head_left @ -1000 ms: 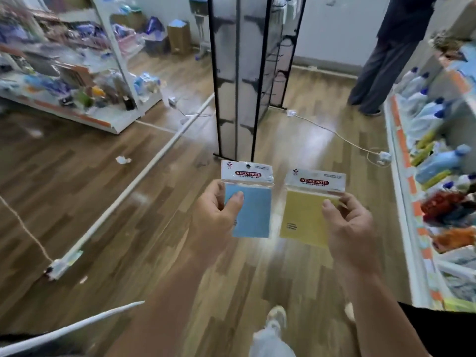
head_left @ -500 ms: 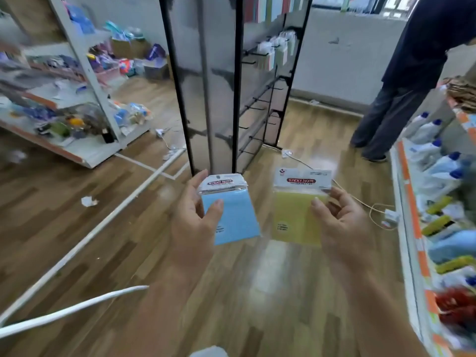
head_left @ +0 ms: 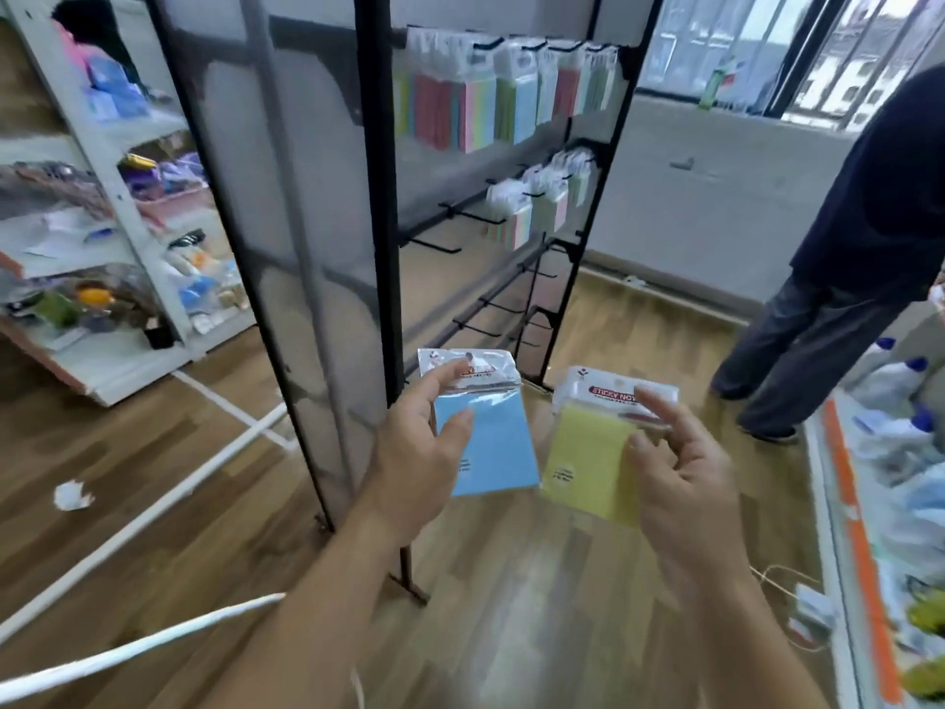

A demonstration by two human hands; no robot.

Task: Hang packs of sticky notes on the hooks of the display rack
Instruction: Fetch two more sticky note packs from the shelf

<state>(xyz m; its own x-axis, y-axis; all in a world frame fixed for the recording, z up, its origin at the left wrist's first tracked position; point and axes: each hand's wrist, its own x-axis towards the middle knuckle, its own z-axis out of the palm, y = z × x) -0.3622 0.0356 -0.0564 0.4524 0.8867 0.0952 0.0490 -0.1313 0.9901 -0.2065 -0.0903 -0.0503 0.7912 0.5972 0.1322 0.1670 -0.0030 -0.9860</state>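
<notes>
The display rack (head_left: 378, 197) is much nearer now, and its bare hooks (head_left: 434, 245) show, so hanging can start soon. The left grip (head_left: 414, 468) is closed on the blue pack (head_left: 496, 447), pinching its left side. Just beside it, the right grip (head_left: 680, 483) pinches the yellow pack (head_left: 588, 463). Both packs are below the hooks.
</notes>
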